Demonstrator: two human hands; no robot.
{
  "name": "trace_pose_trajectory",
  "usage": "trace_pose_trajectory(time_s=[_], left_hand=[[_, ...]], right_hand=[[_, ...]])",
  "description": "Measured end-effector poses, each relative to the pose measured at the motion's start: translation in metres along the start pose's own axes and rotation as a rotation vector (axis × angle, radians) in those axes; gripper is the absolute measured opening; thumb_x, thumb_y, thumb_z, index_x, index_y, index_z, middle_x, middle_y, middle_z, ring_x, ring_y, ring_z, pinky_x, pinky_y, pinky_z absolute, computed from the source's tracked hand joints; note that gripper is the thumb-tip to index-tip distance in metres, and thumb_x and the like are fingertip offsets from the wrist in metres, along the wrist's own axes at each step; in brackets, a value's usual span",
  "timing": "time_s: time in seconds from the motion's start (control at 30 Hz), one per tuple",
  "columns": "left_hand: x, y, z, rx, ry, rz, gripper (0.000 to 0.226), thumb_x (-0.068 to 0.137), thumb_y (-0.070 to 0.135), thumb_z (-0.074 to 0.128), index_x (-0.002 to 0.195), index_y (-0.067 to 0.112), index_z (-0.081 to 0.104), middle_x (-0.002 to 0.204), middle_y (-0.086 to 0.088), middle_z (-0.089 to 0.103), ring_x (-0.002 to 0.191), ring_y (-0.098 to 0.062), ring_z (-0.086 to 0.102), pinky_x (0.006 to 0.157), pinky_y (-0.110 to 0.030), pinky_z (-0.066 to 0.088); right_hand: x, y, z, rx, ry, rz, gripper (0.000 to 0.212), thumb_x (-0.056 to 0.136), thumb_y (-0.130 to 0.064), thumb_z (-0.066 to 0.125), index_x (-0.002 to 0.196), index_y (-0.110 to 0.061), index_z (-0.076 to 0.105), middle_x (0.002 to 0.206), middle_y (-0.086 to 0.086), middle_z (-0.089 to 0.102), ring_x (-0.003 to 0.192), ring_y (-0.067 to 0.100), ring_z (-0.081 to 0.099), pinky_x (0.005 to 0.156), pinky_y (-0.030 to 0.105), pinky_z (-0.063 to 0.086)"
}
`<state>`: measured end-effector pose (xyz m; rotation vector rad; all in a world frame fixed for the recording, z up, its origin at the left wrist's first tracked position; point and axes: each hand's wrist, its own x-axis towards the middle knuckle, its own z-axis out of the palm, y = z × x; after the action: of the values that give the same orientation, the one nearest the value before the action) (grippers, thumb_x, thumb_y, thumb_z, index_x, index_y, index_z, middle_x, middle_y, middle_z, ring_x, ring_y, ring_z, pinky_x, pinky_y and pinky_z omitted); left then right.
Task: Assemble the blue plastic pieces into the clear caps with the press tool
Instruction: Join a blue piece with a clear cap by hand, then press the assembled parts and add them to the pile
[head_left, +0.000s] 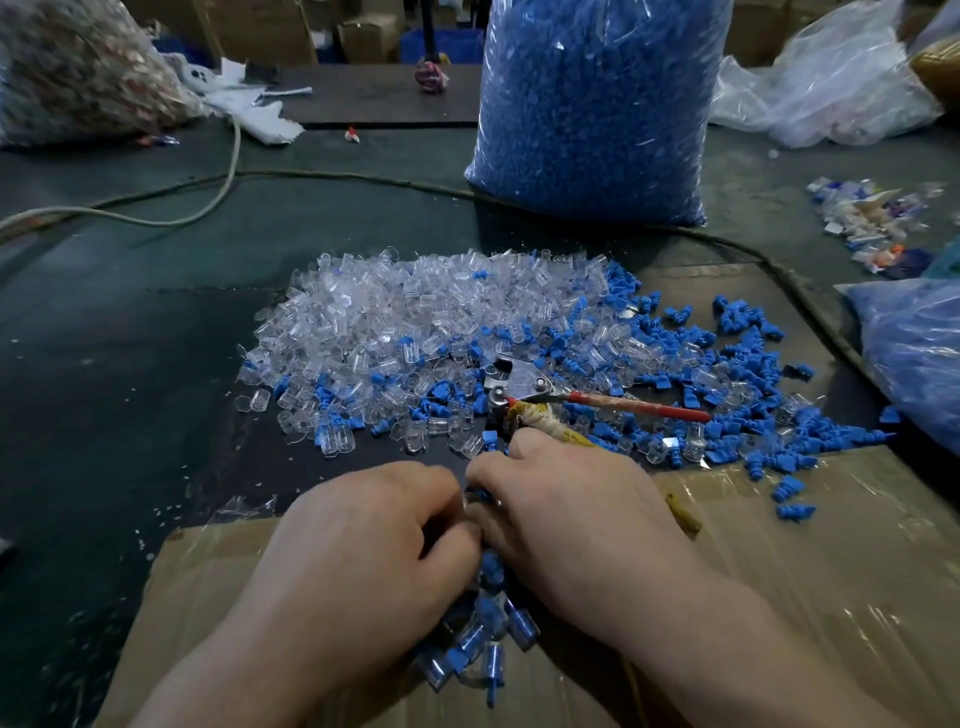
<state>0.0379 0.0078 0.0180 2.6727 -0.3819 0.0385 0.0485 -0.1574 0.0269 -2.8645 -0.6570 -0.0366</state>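
Left hand (374, 535): fingers curled, contents hidden, can't tell.
Right hand (566, 519): fingers wrapped round press tool (522, 387), head at twelve o'clock.
Tip: seat blue piece (483, 493) squarely before squeezing.

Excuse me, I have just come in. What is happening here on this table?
A person is working at a heap of small plastic parts. The right hand grips the yellow-wrapped handle of the press tool. The left hand is curled close against it, and what it holds is hidden. Assembled pieces lie between the wrists on the cardboard. Clear caps, loose blue pieces and a full bag wait behind.
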Motion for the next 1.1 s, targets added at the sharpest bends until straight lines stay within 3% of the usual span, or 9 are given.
trace_pose_trajectory(time_s=[0.17,0.23,0.3,0.4,0.53,0.7,0.83,0.97,1.1], left_hand=[[0.002,-0.005,0.003,-0.100,0.091,-0.019,0.039,0.077,0.068,0.034,0.079,0.039,0.061,0.079,0.023,0.058,0.076,0.001,0.056,0.065,-0.024,0.047],[0.005,-0.004,0.005,-0.111,0.121,0.002,0.032,0.085,0.057,0.042,0.102,0.044,0.067,0.101,0.028,0.057,0.090,0.004,0.056,0.078,-0.020,0.045],[0.007,-0.003,0.008,-0.068,0.066,0.049,0.043,0.090,0.046,0.044,0.127,0.040,0.064,0.124,0.024,0.055,0.110,-0.001,0.052,0.095,-0.021,0.039],[0.010,-0.003,0.010,-0.002,-0.012,0.087,0.052,0.092,0.045,0.037,0.141,0.038,0.053,0.141,0.021,0.049,0.123,-0.006,0.043,0.103,-0.020,0.028],[0.009,-0.003,0.010,-0.008,-0.036,0.125,0.049,0.091,0.047,0.035,0.134,0.040,0.058,0.127,0.027,0.056,0.115,-0.001,0.044,0.101,-0.019,0.031],[0.010,-0.001,0.010,-0.124,0.025,0.067,0.021,0.091,0.041,0.058,0.110,0.046,0.066,0.099,0.032,0.061,0.100,0.005,0.049,0.085,-0.012,0.037],[0.011,-0.001,0.013,-0.168,0.053,0.006,0.017,0.085,0.041,0.067,0.101,0.047,0.065,0.090,0.036,0.056,0.100,0.011,0.045,0.076,-0.010,0.036],[0.011,0.001,0.015,-0.180,0.074,-0.030,0.011,0.084,0.039,0.068,0.094,0.042,0.064,0.082,0.029,0.055,0.096,0.010,0.045,0.072,-0.012,0.037],[0.010,-0.002,0.017,-0.228,0.107,-0.082,0.011,0.084,0.031,0.069,0.085,0.039,0.062,0.080,0.023,0.058,0.089,0.008,0.048,0.066,-0.018,0.041]], right_hand=[[0.000,0.003,0.000,0.007,-0.031,0.042,0.009,0.096,-0.032,0.049,0.093,-0.030,0.041,0.086,-0.010,0.040,0.072,0.014,0.045,0.051,0.028,0.032],[-0.003,0.003,-0.001,-0.010,-0.036,0.058,0.014,0.097,-0.034,0.046,0.090,-0.031,0.033,0.085,-0.009,0.037,0.071,0.015,0.041,0.054,0.029,0.032],[-0.004,0.004,-0.001,-0.008,-0.054,0.065,0.006,0.097,-0.034,0.044,0.095,-0.032,0.038,0.086,-0.009,0.035,0.069,0.014,0.038,0.052,0.028,0.028],[-0.005,0.004,-0.001,-0.029,-0.079,0.065,0.012,0.095,-0.029,0.045,0.108,-0.031,0.046,0.083,-0.010,0.032,0.065,0.010,0.035,0.048,0.026,0.022],[-0.006,0.004,-0.002,-0.021,-0.097,0.047,0.014,0.093,-0.025,0.048,0.107,-0.030,0.047,0.083,-0.010,0.032,0.068,0.010,0.036,0.051,0.027,0.026],[-0.009,0.005,-0.004,0.097,-0.089,0.088,0.015,0.095,-0.025,0.047,0.097,-0.034,0.035,0.090,-0.012,0.035,0.071,0.006,0.034,0.058,0.025,0.028],[-0.008,0.006,-0.001,0.220,-0.006,0.135,0.008,0.099,-0.029,0.043,0.097,-0.035,0.038,0.091,-0.015,0.041,0.079,0.003,0.040,0.060,0.020,0.030],[-0.007,0.005,0.001,0.258,0.032,0.100,0.005,0.100,-0.037,0.037,0.099,-0.036,0.042,0.094,-0.015,0.050,0.092,0.010,0.044,0.078,0.034,0.043],[-0.006,0.003,0.002,0.364,0.022,0.085,0.005,0.098,-0.044,0.037,0.097,-0.042,0.041,0.089,-0.017,0.052,0.088,0.003,0.046,0.077,0.035,0.046]])
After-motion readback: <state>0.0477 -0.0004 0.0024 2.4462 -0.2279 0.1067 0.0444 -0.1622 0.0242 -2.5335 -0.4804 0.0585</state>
